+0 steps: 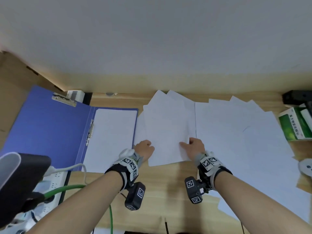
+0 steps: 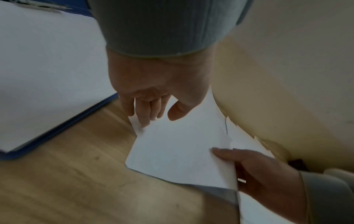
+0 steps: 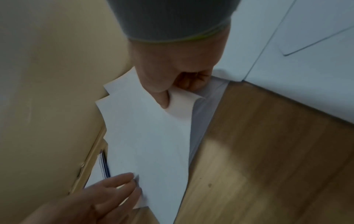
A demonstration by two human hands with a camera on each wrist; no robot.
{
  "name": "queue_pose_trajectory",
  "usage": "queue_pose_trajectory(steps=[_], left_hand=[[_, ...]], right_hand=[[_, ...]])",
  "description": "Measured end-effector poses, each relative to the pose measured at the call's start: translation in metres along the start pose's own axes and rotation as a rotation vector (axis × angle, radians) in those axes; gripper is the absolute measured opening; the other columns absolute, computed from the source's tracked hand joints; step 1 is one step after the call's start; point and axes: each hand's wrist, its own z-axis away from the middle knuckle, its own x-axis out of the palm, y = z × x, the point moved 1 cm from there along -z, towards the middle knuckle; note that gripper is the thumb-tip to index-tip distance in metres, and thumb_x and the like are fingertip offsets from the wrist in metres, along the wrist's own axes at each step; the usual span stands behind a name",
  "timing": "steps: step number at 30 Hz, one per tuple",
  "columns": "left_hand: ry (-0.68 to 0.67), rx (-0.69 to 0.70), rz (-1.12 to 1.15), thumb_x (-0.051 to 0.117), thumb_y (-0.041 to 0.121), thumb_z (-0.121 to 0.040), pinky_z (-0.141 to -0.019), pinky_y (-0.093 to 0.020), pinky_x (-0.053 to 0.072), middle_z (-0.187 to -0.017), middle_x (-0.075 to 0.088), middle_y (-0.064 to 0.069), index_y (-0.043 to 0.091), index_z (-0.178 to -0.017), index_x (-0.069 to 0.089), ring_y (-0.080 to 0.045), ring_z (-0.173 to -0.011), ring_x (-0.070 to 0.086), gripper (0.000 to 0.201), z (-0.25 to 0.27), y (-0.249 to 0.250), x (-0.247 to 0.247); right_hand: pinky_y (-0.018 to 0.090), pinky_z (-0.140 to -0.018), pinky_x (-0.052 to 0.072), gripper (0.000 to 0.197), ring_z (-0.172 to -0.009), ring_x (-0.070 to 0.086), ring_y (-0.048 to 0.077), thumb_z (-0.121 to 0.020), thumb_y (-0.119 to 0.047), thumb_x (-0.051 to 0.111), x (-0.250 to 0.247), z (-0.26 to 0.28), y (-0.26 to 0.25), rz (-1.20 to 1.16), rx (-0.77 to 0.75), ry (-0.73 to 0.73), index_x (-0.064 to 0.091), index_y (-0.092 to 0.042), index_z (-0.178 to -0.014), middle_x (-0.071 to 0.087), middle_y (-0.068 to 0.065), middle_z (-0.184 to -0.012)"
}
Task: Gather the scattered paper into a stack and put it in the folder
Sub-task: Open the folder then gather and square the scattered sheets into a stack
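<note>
A blue folder (image 1: pixel 50 124) lies open at the left of the wooden desk (image 1: pixel 168 179), with a white sheet (image 1: pixel 111 137) in its right half. In the middle I hold an uneven paper stack (image 1: pixel 167 129) by its near end. My left hand (image 1: pixel 146 144) grips its left edge with curled fingertips (image 2: pixel 143 119) and thumb. My right hand (image 1: pixel 187 143) pinches the right edge, thumb (image 3: pixel 164 100) on top and fingers underneath. More loose sheets (image 1: pixel 236 141) are spread over the right part of the desk.
A green and white box (image 1: pixel 293 125) and a black device (image 1: pixel 297 97) sit at the far right. A power strip (image 1: pixel 52 183), a green cable (image 1: pixel 67 189) and a dark object (image 1: pixel 22 174) crowd the near left. A wall runs close behind the desk.
</note>
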Motion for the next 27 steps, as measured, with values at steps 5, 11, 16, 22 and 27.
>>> queue_pose_trajectory(steps=[5,11,16,22,27], left_hand=[[0.098,0.032,0.008,0.049,0.016,-0.089,-0.075,-0.029,0.051,-0.104,0.072,-0.002,0.016,-0.103,0.072,-0.022,-0.091,0.067,0.026,0.021,0.006,0.025],[0.116,0.069,-0.004,0.043,0.015,-0.097,-0.108,-0.030,0.034,-0.152,0.037,-0.006,0.012,-0.143,0.041,-0.024,-0.136,0.041,0.046,0.027,-0.004,0.022],[-0.065,0.006,-0.374,0.039,0.020,-0.098,-0.098,-0.031,0.037,-0.159,0.015,-0.009,0.010,-0.150,0.017,-0.027,-0.135,0.039,0.057,0.040,0.007,0.028],[-0.159,0.040,-0.246,0.042,0.017,-0.095,-0.058,-0.022,0.028,-0.099,0.053,-0.007,0.008,-0.095,0.049,-0.022,-0.088,0.051,0.012,0.059,-0.003,0.037],[-0.249,-0.014,-0.139,0.049,0.021,-0.094,-0.090,-0.028,0.039,-0.123,0.052,-0.001,0.009,-0.118,0.055,-0.023,-0.115,0.050,0.027,0.073,-0.015,0.041]], right_hand=[[0.046,-0.080,0.059,0.032,-0.085,0.071,0.029,-0.071,-0.028,0.076,-0.026,0.003,0.031,-0.083,0.009,0.032,0.069,-0.007,-0.094,0.074,0.010,-0.089],[0.045,-0.094,0.055,0.053,-0.102,0.067,0.025,-0.078,-0.017,0.077,-0.057,0.020,0.051,-0.210,0.041,-0.048,0.057,-0.009,-0.126,0.067,0.007,-0.116],[0.026,-0.058,0.048,0.023,-0.061,0.060,0.016,-0.078,-0.011,0.074,-0.066,0.043,0.064,-0.161,0.048,-0.171,0.059,-0.017,-0.062,0.065,0.000,-0.070],[0.033,-0.082,0.047,0.022,-0.092,0.059,0.024,-0.090,-0.027,0.064,-0.052,0.044,0.067,-0.124,0.050,-0.033,0.067,-0.009,-0.103,0.065,0.006,-0.099],[0.030,-0.066,0.041,0.019,-0.072,0.054,0.021,-0.080,-0.011,0.063,-0.020,0.044,0.067,0.027,0.056,-0.087,0.063,0.006,-0.087,0.065,0.025,-0.084]])
